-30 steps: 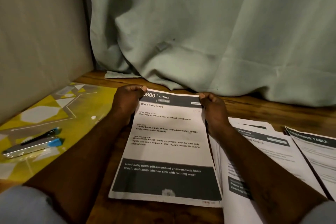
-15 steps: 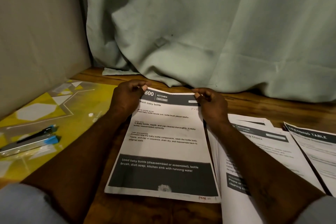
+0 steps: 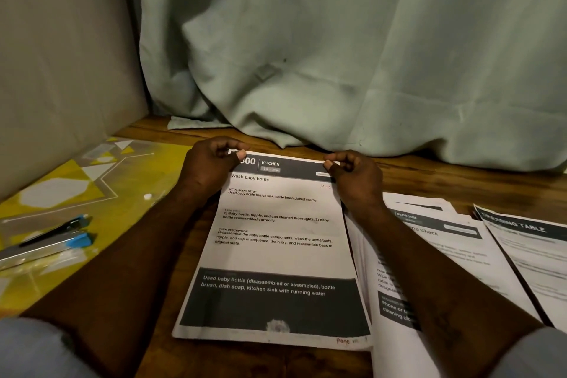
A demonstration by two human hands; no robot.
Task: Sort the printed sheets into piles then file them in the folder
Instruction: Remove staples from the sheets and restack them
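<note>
A printed sheet headed KITCHEN, "Wash baby bottle" (image 3: 276, 248), lies in front of me on the wooden table (image 3: 460, 184). My left hand (image 3: 211, 166) pinches its top left corner and my right hand (image 3: 352, 176) pinches its top right corner. To the right lies a pile topped by a BEDROOM sheet (image 3: 438, 242), partly under my right forearm. Further right is a DRESSING TABLE sheet (image 3: 530, 242). A yellow patterned folder (image 3: 101, 193) lies flat at the left.
Two pens with blue caps (image 3: 58, 236) rest on the yellow folder. A pale green curtain (image 3: 337, 55) hangs down onto the back of the table. A beige wall panel (image 3: 61, 70) closes off the left side.
Both hands have shifted slightly on the sheet's top corners, with the fingers curling tighter into a pinch. The sheet has stayed about where it was.
</note>
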